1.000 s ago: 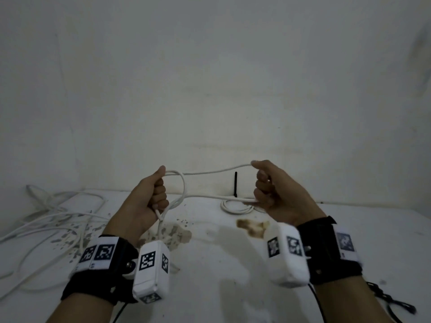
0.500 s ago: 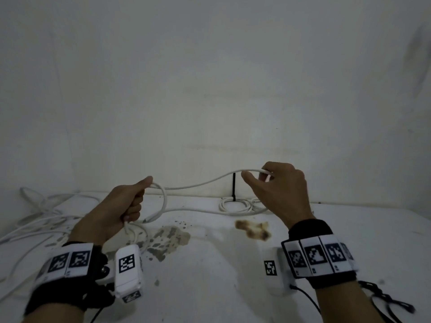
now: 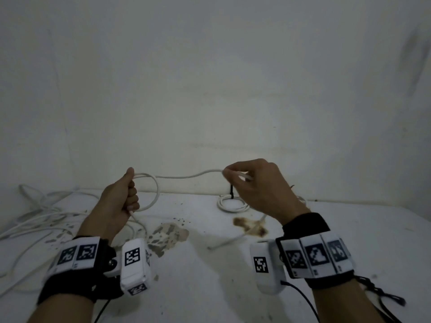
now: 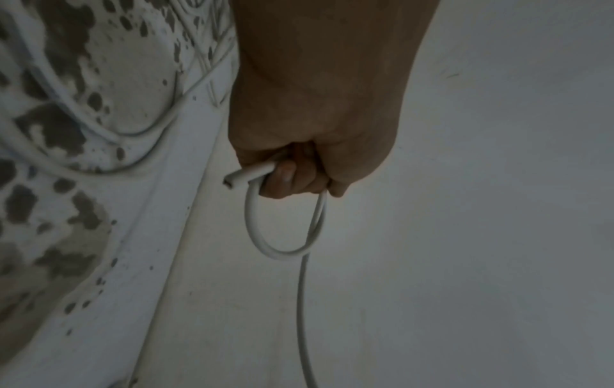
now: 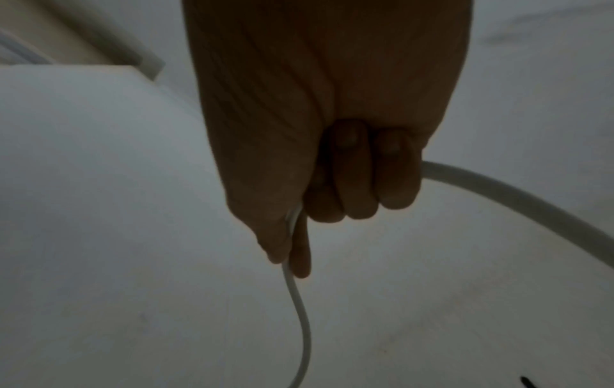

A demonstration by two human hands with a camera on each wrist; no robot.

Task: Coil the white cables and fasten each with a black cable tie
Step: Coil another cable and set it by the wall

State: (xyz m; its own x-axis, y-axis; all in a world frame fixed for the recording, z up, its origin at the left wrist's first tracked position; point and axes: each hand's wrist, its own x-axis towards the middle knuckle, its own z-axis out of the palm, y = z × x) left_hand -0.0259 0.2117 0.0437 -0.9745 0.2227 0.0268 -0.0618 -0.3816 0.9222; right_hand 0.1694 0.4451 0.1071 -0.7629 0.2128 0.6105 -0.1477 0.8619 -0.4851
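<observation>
A white cable (image 3: 186, 176) stretches in the air between both hands above the white table (image 3: 210, 276). My left hand (image 3: 126, 197) grips a single loop of it (image 3: 155, 194); the left wrist view shows the loop (image 4: 282, 228) hanging from the curled fingers with the cut cable end (image 4: 247, 176) sticking out. My right hand (image 3: 247, 180) pinches the cable between thumb and forefinger, also seen as the cable (image 5: 299, 309) in the right wrist view. Its tail (image 3: 233, 240) drops behind the right hand onto the table. A coiled white cable (image 3: 232, 202) with an upright black tie (image 3: 231, 191) lies by the wall.
A tangle of loose white cables (image 3: 39, 217) lies on the table at the left. Grey flaked patches (image 3: 168, 236) and a brown stain (image 3: 249, 226) mark the tabletop in the middle. A wall stands close behind the table. A black cord (image 3: 382, 292) lies at the right edge.
The left hand has risen and turned, drawing the cable into a clear loop. The right hand shifted right and now pinches the cable with thumb and forefinger; the cable's tail has dropped onto the table.
</observation>
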